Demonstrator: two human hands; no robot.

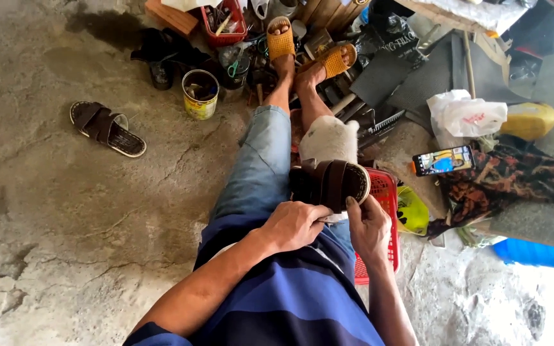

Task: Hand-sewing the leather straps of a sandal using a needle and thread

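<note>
A dark brown strapped sandal (333, 184) rests on my lap, sole edge turned to the right. My left hand (293, 224) is closed around its near end, fingers curled under the heel. My right hand (368, 227) grips the sandal's right edge, thumb pressed up against the pale sole rim. Whether a tool is in either hand cannot be made out. The matching brown sandal (106, 127) lies alone on the concrete floor to the far left.
A red plastic basket (386, 192) sits by my right thigh. A yellow tin (200, 94), a red tool tray (225, 23) and scattered tools crowd the floor by my feet. A phone (443, 160) lies on patterned cloth at right, near a white plastic bag (466, 116).
</note>
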